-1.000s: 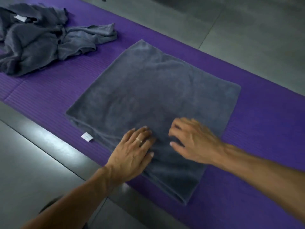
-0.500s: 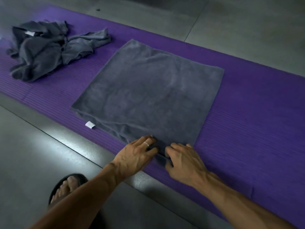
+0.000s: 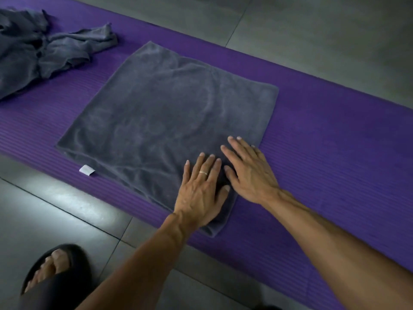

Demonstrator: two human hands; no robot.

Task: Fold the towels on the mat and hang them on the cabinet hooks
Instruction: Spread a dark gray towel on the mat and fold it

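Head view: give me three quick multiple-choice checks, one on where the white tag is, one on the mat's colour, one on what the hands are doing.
1. Where does the white tag sit?
A. at the flat towel's near-left edge
B. on the crumpled pile
C. under the right hand

2. What colour is the mat?
A. green
B. purple
C. red

3. How do the hands lie?
A. both lifted clear
B. both gripping a corner
C. both flat on the flat towel

Answers: 1 A, the tag pokes out beside the flat towel, far from the crumpled pile. 2 B, purple ribbed surface. 3 C, left hand and right hand press with straight fingers.
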